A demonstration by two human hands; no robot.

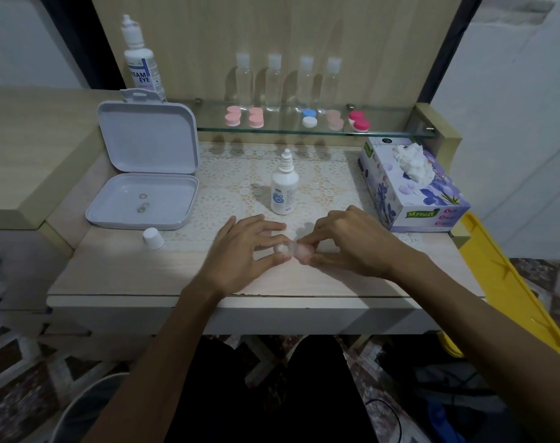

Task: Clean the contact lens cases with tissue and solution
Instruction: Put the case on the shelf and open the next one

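Nearest the person, both hands meet over the near middle of the desk (112, 276). The left hand (240, 251) pinches the white end of a small contact lens case (289, 249) between thumb and fingertips, its other fingers spread loosely. The right hand (349, 241) pinches the pinkish end of the same case, thumb beneath and fingers curled above. The case is low over the desk; whether it touches the surface cannot be told.

The step in hand looks like unscrewing a cap. It would go best with one hand holding the base level while the other turns only the cap, so that any liquid inside does not spill.

Just beyond the hands a small solution bottle (284, 190) stands upright with its cap off, and the loose white cap (153, 238) sits to the near left. The tissue box (412, 183) lies to the right with a sheet pulled up, within easy reach. To the left an open grey box (144, 199) holds lenses.

Farther back, a glass shelf (384, 132) carries more lens cases (307, 117), with clear bottles (273, 81) behind them and a large solution bottle (141, 62) at the far left.
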